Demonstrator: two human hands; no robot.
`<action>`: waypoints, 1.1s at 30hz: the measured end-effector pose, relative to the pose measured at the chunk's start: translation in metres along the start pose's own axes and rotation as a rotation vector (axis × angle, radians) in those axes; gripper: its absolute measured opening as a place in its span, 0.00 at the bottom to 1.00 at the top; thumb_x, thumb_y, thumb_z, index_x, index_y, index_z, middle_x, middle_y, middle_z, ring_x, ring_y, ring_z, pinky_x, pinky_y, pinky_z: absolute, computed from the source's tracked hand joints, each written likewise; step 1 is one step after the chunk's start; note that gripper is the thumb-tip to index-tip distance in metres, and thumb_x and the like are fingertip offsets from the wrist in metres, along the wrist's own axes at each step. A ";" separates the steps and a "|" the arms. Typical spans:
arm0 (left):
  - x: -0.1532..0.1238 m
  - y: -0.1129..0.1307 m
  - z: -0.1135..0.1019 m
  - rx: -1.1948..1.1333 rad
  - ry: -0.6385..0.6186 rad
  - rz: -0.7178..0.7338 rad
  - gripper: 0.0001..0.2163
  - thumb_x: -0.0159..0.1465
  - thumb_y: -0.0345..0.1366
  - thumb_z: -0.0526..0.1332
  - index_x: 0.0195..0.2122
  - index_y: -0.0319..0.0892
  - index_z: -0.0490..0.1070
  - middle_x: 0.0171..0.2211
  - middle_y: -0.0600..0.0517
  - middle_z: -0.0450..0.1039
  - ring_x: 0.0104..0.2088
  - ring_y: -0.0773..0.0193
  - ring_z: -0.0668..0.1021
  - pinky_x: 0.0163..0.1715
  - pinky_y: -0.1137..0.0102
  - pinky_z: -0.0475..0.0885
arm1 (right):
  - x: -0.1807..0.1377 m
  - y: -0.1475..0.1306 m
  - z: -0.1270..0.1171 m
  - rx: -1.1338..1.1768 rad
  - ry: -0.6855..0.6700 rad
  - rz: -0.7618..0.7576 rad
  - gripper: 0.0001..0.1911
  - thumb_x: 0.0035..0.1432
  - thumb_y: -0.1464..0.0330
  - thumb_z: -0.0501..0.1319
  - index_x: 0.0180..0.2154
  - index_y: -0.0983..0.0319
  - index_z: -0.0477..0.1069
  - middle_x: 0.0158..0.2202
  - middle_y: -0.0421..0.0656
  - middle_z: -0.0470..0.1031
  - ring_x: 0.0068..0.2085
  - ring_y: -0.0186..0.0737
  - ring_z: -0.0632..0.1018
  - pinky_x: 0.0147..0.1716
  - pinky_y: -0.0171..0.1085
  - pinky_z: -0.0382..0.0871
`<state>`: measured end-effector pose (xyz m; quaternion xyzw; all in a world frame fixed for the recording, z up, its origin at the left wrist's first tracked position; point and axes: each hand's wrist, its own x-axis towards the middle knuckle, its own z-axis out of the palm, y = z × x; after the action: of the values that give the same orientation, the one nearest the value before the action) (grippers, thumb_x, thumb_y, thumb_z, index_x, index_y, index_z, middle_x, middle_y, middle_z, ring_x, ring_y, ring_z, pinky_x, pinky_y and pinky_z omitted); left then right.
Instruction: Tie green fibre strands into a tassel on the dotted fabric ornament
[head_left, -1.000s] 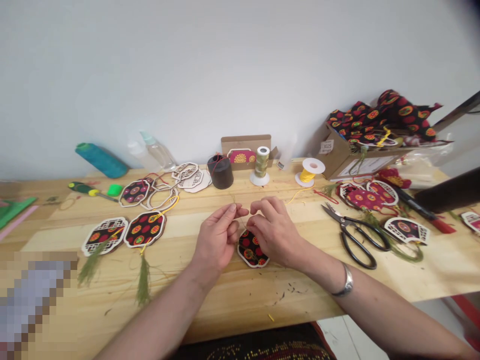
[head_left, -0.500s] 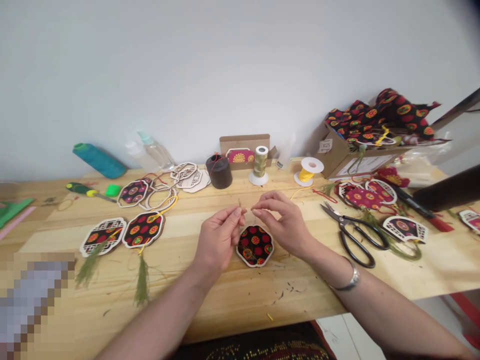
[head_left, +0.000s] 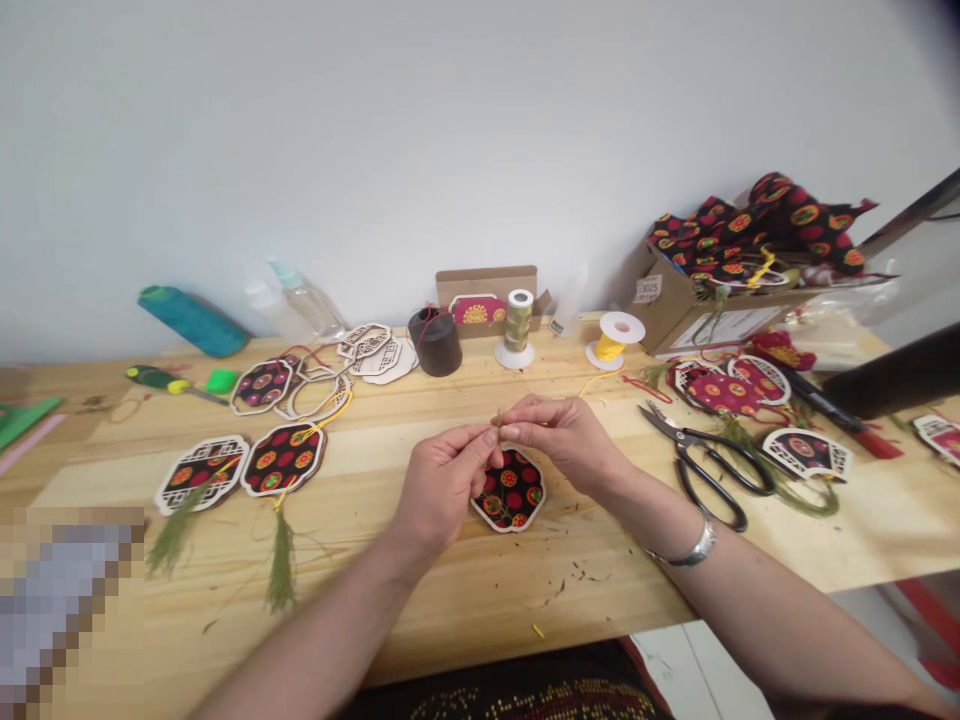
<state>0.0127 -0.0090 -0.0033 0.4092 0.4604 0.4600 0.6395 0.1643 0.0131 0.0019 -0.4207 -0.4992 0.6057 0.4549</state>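
Note:
Over the middle of the wooden table [head_left: 480,590], my left hand [head_left: 442,485] and my right hand [head_left: 559,440] meet fingertip to fingertip, both pinching a thin green thread [head_left: 499,421]. Just beneath them lies a small octagonal fabric ornament [head_left: 511,489], black with red and orange flowers. The thread is very fine and mostly hidden between my fingers. A silver bracelet [head_left: 694,549] circles my right wrist.
Black scissors [head_left: 709,470] lie to the right. Two finished ornaments with green tassels [head_left: 281,460] rest at left. Thread spools [head_left: 517,325], a black spool [head_left: 435,342] and a yellow spool [head_left: 616,340] stand at the back. A cardboard box of patterned fabric [head_left: 712,290] sits far right.
My hands rose off the ornament and came together, closing the gap between their fingertips. The ornament, earlier half covered by my right hand, now lies in view below.

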 end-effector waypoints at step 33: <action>-0.003 -0.001 0.002 0.000 -0.085 -0.021 0.09 0.56 0.37 0.62 0.23 0.38 0.72 0.18 0.56 0.64 0.15 0.78 0.59 0.14 0.77 0.50 | -0.001 -0.005 0.001 -0.016 -0.011 -0.009 0.09 0.42 0.65 0.68 0.21 0.64 0.73 0.23 0.37 0.70 0.26 0.29 0.70 0.30 0.33 0.65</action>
<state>0.0139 -0.0124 -0.0032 0.4235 0.4372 0.4355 0.6632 0.1648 0.0126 0.0075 -0.4187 -0.5086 0.6018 0.4514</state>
